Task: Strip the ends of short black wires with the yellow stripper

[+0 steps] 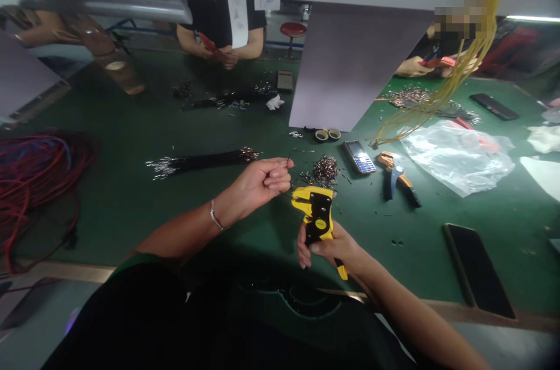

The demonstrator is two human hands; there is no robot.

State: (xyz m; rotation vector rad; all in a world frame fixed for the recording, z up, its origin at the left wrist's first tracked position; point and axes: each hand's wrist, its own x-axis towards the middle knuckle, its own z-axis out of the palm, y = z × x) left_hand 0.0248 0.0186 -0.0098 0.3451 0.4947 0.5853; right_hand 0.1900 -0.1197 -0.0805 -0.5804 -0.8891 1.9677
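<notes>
Yellow wire stripper (317,219) sits closed in the right hand (328,247), its long axis nearly upright, head pointing away, just beside the left hand (265,182), whose fingers pinch a thin wire (289,161).

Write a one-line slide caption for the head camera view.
Left hand pinches a thin wire beside the yellow wire stripper held in the right hand.

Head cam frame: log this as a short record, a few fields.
view: head camera, over a green workbench
left hand: pinches a thin dark wire
right hand: holds a yellow-and-black wire stripper
nearby: bundled black wires, pile of cut wire pieces, mobile phone
across bench: co-worker's hands around a red-handled tool
</notes>
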